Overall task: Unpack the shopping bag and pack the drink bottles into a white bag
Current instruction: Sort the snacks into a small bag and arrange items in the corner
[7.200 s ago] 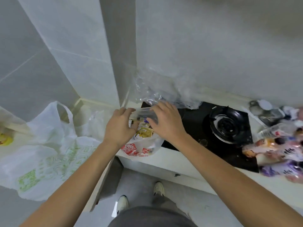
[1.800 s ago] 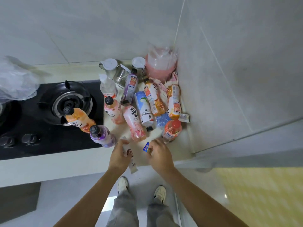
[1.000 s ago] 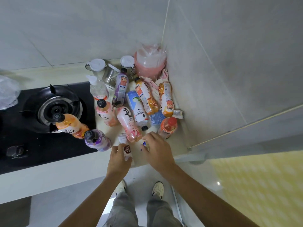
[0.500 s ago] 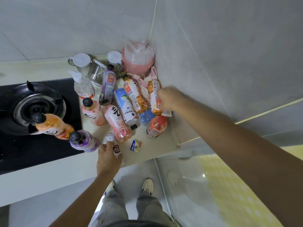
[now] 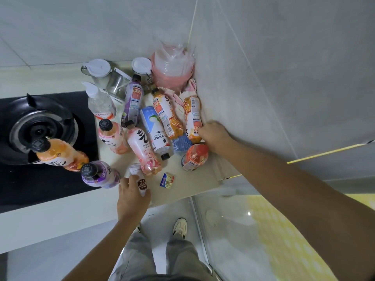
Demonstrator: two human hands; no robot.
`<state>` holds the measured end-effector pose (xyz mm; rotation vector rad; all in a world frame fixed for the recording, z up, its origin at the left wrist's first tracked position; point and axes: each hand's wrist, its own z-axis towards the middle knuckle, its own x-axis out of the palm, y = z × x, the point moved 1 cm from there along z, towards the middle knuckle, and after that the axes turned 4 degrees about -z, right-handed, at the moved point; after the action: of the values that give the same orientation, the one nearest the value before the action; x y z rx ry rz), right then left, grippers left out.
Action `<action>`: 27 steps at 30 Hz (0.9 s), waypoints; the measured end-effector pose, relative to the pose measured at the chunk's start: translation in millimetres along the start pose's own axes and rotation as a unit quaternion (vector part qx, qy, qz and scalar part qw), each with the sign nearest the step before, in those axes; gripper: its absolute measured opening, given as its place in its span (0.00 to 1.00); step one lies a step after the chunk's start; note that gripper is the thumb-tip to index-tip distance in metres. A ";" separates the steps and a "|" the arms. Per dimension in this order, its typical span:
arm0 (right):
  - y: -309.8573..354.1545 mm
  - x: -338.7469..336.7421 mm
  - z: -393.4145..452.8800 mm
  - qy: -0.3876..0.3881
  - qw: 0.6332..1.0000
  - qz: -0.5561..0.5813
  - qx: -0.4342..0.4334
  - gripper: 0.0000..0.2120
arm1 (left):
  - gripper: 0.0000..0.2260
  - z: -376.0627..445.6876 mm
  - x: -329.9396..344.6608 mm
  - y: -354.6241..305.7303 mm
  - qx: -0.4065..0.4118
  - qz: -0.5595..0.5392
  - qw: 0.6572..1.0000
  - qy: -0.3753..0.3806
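Several drink bottles crowd the counter corner. An orange bottle lies along the right wall. Beside it lie another orange one, a blue-white one, a pink one and a purple one. A purple bottle and a pink one stand upright. My right hand sits at the wall-side orange bottle's lower end, fingers curled down, their hold hidden. My left hand grips a small white sachet at the counter's front. No white bag is in view.
An orange bottle stands on the black gas stove at left. A blue sachet and a red-orange bottle lie near the front edge. Bagged pink bowls, glass jars and a clear pump bottle fill the back.
My right hand let go of the blue sachet, reached to the orange bottle by the wall and has slid down to its lower end. My left hand keeps holding the white sachet.
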<state>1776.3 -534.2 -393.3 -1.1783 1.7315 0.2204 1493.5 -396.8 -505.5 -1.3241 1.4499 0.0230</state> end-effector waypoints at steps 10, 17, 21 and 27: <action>-8.7 -63.8 -16.7 -0.194 0.946 0.237 0.102 0.13 | 0.23 1.5 3.9 -4.9 0.003 0.021 1.000 -0.008; 85.8 -56.3 -92.0 -0.256 0.805 0.528 0.091 0.12 | 0.21 -1.2 4.8 -7.2 0.024 0.086 0.996 0.010; 141.9 -4.9 -113.3 -0.205 0.794 0.567 0.080 0.10 | 0.20 -4.2 3.9 -3.3 0.014 0.078 0.997 0.020; 178.6 66.2 -104.6 -0.072 0.766 0.616 0.168 0.13 | 0.20 -13.0 -1.3 2.6 0.013 0.059 0.997 0.040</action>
<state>1568.9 -546.9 -457.1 0.3883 2.0372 0.7138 1482.6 -403.3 -501.2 -1.2280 1.5898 0.0286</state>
